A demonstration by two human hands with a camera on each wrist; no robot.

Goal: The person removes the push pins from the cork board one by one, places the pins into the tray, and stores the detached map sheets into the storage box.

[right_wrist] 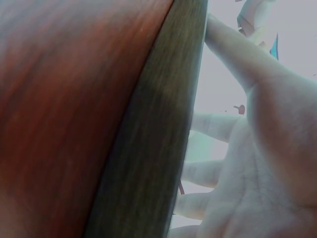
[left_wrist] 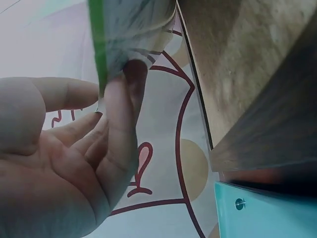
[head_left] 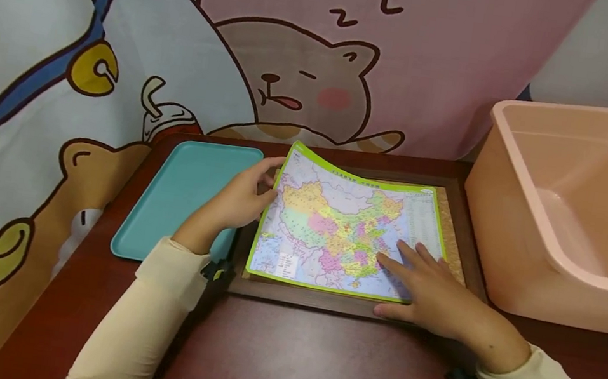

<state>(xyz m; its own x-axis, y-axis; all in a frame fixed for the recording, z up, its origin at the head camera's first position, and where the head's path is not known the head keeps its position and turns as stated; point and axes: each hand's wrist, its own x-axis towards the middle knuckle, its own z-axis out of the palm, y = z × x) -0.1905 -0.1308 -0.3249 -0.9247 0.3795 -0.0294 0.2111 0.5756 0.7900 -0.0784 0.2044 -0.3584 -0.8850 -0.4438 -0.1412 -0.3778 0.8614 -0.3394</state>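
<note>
A map sheet (head_left: 344,233) with a bright green border lies over a cork board in a dark wooden frame (head_left: 313,297). Its left side is lifted and bowed. My left hand (head_left: 242,194) pinches the left edge between thumb and fingers; in the left wrist view the hand (left_wrist: 74,144) has the green-edged sheet (left_wrist: 133,34) at its fingertips. Spread over the lower right part of the map is my right hand (head_left: 434,293), fingers extended, thumb at the front of the frame. The right wrist view shows the right hand (right_wrist: 247,163) from below, beside the frame's edge (right_wrist: 153,109).
A teal tray (head_left: 182,193) lies left of the frame, partly behind my left arm. To the right stands a deep pink plastic bin (head_left: 512,230). All rest on a dark red table (head_left: 304,362), with a cartoon-printed cloth (head_left: 442,60) behind it.
</note>
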